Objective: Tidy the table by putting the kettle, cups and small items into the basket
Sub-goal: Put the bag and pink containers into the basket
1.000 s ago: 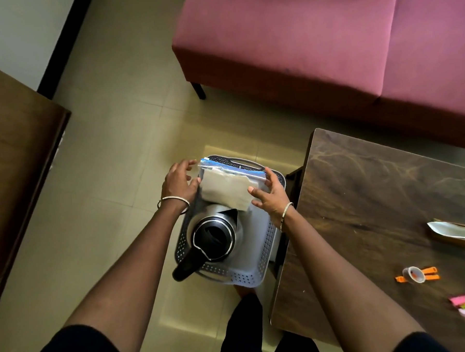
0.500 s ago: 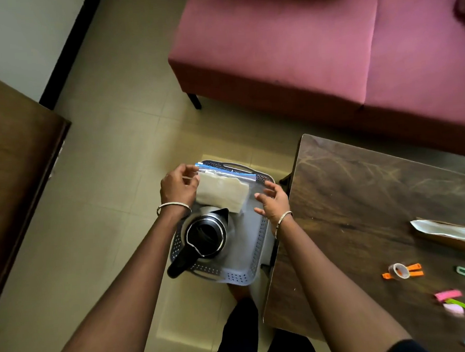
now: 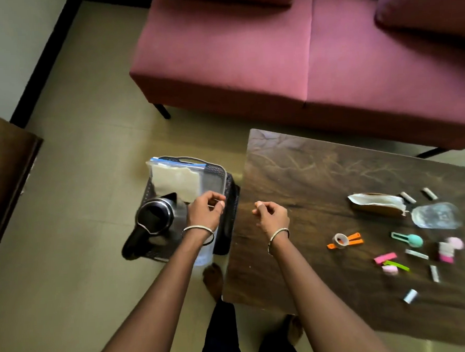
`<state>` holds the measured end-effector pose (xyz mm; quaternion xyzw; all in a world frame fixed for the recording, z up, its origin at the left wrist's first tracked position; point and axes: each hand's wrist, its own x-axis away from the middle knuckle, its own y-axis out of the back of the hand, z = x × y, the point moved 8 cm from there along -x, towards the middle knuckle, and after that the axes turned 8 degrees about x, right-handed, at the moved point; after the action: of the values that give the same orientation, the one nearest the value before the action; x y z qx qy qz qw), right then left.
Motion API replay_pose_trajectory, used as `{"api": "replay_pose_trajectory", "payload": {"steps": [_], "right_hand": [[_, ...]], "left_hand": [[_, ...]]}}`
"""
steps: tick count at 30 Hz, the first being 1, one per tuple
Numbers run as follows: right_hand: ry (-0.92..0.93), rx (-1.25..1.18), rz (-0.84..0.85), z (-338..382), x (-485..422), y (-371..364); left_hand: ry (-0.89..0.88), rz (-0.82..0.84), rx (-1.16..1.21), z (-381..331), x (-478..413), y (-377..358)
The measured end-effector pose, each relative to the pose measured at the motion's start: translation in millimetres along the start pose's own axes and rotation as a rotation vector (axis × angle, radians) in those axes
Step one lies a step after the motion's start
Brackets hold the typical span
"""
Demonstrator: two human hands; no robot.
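A grey perforated basket [image 3: 188,160] stands on the floor left of the dark wooden table [image 3: 307,177]. Inside it are a steel kettle [image 3: 155,217] with a black handle and a clear zip bag [image 3: 175,179] of pale contents lying against the far end. My left hand [image 3: 205,213] hovers over the basket's right side by the bag's near corner, fingers curled, apparently holding nothing. My right hand [image 3: 271,214] is over the table's left edge, fingers loosely curled and empty. On the table's right lie small items: an orange clip with a tape roll [image 3: 342,240], a teal clip [image 3: 412,240], pink pieces [image 3: 385,258].
A brown paper pouch [image 3: 375,204] and a clear plastic bag [image 3: 435,216] lie on the table's far right. A maroon sofa [image 3: 246,54] stands behind the table. Dark wooden furniture [image 3: 4,166] fills the left edge. My foot [image 3: 212,279] is beside the basket.
Both hands have let go of the zip bag, which now rests in the basket. The hands drew back to the right, and my view swung towards the table.
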<state>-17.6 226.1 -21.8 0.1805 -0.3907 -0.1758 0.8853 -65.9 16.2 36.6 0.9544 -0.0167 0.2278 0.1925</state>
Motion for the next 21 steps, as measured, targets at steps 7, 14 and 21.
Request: {"api": "replay_pose_trajectory", "payload": {"steps": [7, 14, 21], "right_hand": [[0.042, -0.027, -0.036, -65.9, 19.2, 119.9], [0.009, -0.031, -0.051, -146.6, 28.4, 239.6], [-0.105, -0.138, -0.119, -222.2, 30.9, 340.3]], "left_hand": [[0.042, 0.010, 0.053, -7.5, 81.6, -101.5], [0.064, 0.029, 0.074, -18.2, 159.5, -207.5], [0.077, 0.136, 0.021, -28.1, 206.8, -299.8]]}}
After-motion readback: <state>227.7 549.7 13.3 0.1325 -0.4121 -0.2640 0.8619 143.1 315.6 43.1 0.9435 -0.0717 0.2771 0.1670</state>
